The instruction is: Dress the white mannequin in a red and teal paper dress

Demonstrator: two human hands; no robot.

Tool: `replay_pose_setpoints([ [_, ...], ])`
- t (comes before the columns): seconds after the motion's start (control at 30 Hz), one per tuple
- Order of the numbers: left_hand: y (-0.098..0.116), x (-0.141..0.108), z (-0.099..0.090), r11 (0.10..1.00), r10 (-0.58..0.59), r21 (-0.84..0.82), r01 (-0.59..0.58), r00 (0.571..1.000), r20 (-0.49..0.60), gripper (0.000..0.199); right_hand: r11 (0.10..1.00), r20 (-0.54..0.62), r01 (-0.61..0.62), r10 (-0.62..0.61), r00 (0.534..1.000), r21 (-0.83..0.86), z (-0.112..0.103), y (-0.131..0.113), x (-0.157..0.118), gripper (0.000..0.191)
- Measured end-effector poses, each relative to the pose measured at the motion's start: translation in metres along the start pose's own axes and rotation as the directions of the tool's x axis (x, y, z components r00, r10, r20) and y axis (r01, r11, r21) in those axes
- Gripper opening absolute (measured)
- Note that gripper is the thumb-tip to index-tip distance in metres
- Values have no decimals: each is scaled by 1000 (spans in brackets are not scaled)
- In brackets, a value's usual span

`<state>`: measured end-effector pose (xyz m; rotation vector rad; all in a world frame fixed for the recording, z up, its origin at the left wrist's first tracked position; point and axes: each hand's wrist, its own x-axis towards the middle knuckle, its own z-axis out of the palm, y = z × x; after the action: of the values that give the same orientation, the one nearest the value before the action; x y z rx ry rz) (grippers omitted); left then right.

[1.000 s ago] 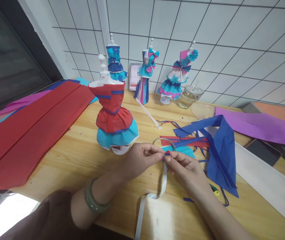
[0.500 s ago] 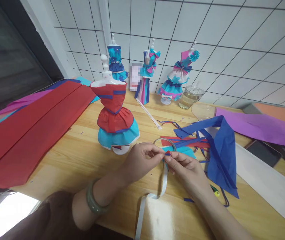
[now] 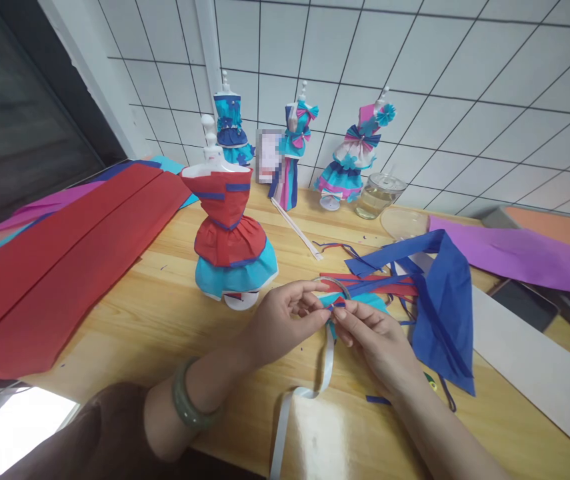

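Note:
Between my fingertips is a small folded piece of red and blue paper [image 3: 337, 305]. My left hand [image 3: 292, 313] pinches its left side with thumb and fingers. My right hand [image 3: 372, 330] grips the right side, thumb on top. Just behind the hands lies a roll of tape [image 3: 347, 288], partly hidden, and a white tape strip [image 3: 325, 363] hangs down toward the table's front edge. Left of the hands stands a small mannequin [image 3: 213, 157] in a red bodice and red-and-turquoise skirt [image 3: 235, 250]. Turquoise paper [image 3: 367, 302] and red strips [image 3: 399, 287] lie behind my right hand.
Large red sheets [image 3: 95, 247] cover the left side. Blue paper [image 3: 442, 320], a white board [image 3: 525, 373], a dark phone [image 3: 525, 303] and purple paper [image 3: 515, 257] lie right. Dressed mannequins [image 3: 349, 160] and a lidded glass [image 3: 377, 198] stand along the tiled wall.
The fingers of my left hand have lifted and spread slightly from the small piece, and more of its red and blue shows. The view has shifted a little.

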<state>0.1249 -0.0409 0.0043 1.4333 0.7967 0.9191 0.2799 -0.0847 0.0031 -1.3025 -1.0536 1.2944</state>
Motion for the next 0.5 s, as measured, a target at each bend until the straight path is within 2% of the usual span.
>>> replay_pose_setpoints([
  [0.1,2,-2,2,990,71,126,-69,997,-13,34,1000,-6,-4,4,1000,7,0,1,0,28],
  [0.2,-1,-4,2,914,256,332,-232,966,-29,25,1000,-21,-13,13,1000,14,0,2,0,27],
  [0.27,-3,-4,1,775,430,509,-375,903,11,18,999,-39,-30,31,999,31,0,3,0,28],
  [0.33,-6,-4,0,608,541,639,-471,835,101,15,997,-55,-49,52,997,54,1,2,0,30],
  [0.4,-7,-3,-1,484,571,717,-502,802,176,16,996,-64,-60,65,996,68,2,2,0,30],
  [0.5,-8,-3,-1,374,569,777,-506,787,238,18,995,-63,-70,75,995,76,2,0,-1,30],
])
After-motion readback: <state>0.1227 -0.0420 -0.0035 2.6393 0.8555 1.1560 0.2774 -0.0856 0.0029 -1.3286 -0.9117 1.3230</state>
